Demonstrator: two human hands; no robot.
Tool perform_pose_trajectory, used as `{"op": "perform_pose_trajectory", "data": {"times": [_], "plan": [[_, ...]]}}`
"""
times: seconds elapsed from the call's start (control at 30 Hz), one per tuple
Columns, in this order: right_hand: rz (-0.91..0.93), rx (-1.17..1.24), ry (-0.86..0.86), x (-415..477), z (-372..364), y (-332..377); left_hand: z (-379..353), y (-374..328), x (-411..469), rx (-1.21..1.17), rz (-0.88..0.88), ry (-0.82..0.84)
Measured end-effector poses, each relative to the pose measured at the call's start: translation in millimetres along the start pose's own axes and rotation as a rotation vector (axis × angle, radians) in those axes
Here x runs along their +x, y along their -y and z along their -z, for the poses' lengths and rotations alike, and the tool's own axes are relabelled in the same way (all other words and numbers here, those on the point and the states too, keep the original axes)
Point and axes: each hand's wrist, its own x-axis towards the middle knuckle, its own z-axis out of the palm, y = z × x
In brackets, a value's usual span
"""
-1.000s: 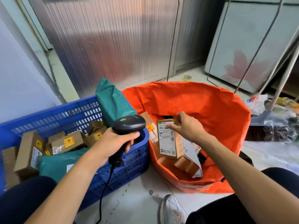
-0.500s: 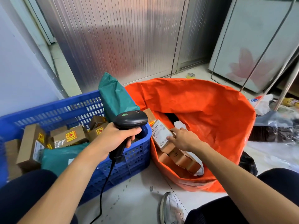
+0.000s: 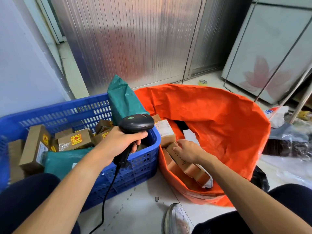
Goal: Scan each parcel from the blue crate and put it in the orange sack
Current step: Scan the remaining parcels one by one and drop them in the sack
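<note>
Where the tiled floor meets the ribbed metal wall, the orange sack [image 3: 219, 132] stands wide open on the right, mouth up. The blue crate [image 3: 67, 112] sits just beside it on the left, their sides touching. A green bag [image 3: 123, 100] stands upright in the crate's far right corner and leans against the sack rim; a second green bag lies flat near the front. Brown boxes [image 3: 74, 139] with yellow stickers are piled loosely in the crate. Inside the sack, along its left wall, several brown parcels are stacked, one box with a white label [image 3: 164, 130] furthest back. In front of that box is the parcel [image 3: 179, 160] with handwriting on top, inside the sack on the stack. The right hand [image 3: 187, 150] rests on it, palm down, fingers spread loosely and laid flat on top, not curled round it. The left hand [image 3: 118, 142] grips the black scanner [image 3: 135, 124] by its handle over the crate's right end, head pointing toward the sack, cord [image 3: 108, 191] hanging to the floor. A white shoe [image 3: 175, 218] shows at the bottom edge. A small tape roll [image 3: 202, 82] lies behind the sack.
</note>
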Motion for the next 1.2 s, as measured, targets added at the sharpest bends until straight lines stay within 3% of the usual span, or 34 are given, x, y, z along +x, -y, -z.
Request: {"op": "perform_pose_trajectory", "data": {"times": [0.3,0.6,0.83,1.2], "plan": [[-0.026,0.01,-0.017,-2,8,-1,5,-1,0,-0.039,-0.005,-0.036],[0.029,0.067,-0.158,-2,36,29,20,-5,-6,-0.075,-0.004,-0.113],[0.207,0.184,-0.23,-10,62,81,48,-1,-18,-0.109,-0.021,-0.183],[0.426,0.151,-0.239,-23,88,168,96,1,-46,-0.204,-0.039,-0.321]]}}
